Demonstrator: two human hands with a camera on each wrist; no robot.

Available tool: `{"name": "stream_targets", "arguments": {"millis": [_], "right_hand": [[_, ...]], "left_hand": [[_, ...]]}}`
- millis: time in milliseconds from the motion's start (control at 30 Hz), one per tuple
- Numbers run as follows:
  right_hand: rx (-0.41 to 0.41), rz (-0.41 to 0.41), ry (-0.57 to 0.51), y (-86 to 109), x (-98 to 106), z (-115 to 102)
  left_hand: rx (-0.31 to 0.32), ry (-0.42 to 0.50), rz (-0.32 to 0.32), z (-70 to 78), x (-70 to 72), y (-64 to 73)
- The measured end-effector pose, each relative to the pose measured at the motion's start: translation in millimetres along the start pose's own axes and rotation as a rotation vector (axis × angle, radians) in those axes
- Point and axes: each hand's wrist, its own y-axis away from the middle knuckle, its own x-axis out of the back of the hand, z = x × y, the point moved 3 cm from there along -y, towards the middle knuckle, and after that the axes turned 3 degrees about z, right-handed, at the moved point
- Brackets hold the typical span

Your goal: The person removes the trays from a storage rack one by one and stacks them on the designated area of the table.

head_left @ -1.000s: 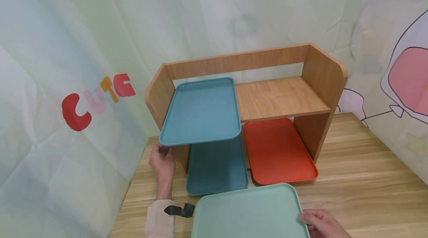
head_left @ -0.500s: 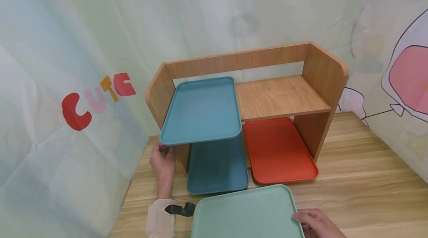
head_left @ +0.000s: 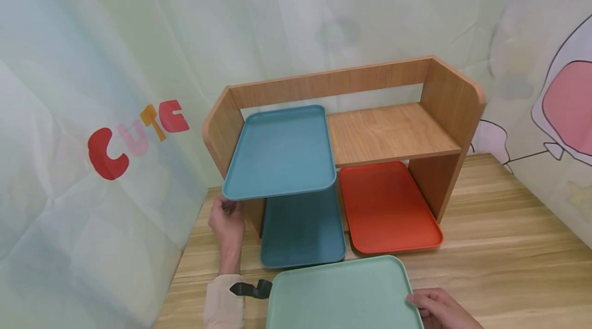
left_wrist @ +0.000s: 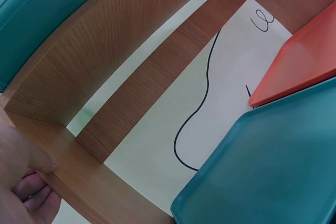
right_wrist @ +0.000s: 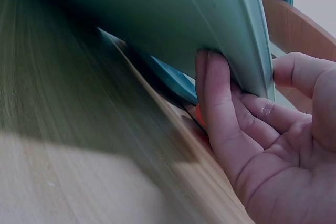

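A mint-green tray (head_left: 344,295) is held at its right edge by my right hand (head_left: 443,309). The right wrist view shows the thumb on its upper face and fingers (right_wrist: 218,85) on its underside, with the tray raised over the table. At the left of a small wooden shelf (head_left: 393,133), my left hand (head_left: 227,229) grips the front edge of the left side panel (left_wrist: 100,187). A blue tray (head_left: 282,154) lies on the upper level just above that hand, its front overhanging. Below it lies a darker blue tray (head_left: 302,231), beside a red tray (head_left: 390,211).
The shelf stands on a wood-grain table (head_left: 509,247). A printed cloth (head_left: 324,36) hangs behind it and along both sides. Both lower trays jut out past the shelf's front. A black strap (head_left: 252,289) circles the left sleeve (head_left: 224,303).
My right hand and the mint-green tray have shifted slightly left. My left hand keeps its grip on the side panel, and the other trays stay in place.
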Motion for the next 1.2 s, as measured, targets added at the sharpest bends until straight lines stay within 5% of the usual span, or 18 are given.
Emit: {"name": "stream_targets", "arguments": {"millis": [300,700,1200], "right_hand": [[-0.030,0.050,0.055,0.6,7.7,4.0],[0.018,0.207,0.279,2.2,17.3,4.2],[-0.042,0.473,0.719,-0.1,15.4,-1.2]], "left_hand": [[0.007,0.001,0.000,-0.3,-0.2,-0.5],[-0.008,0.004,0.014,1.3,0.6,-0.1],[0.019,0.009,0.015,0.4,-2.0,-0.5]]}}
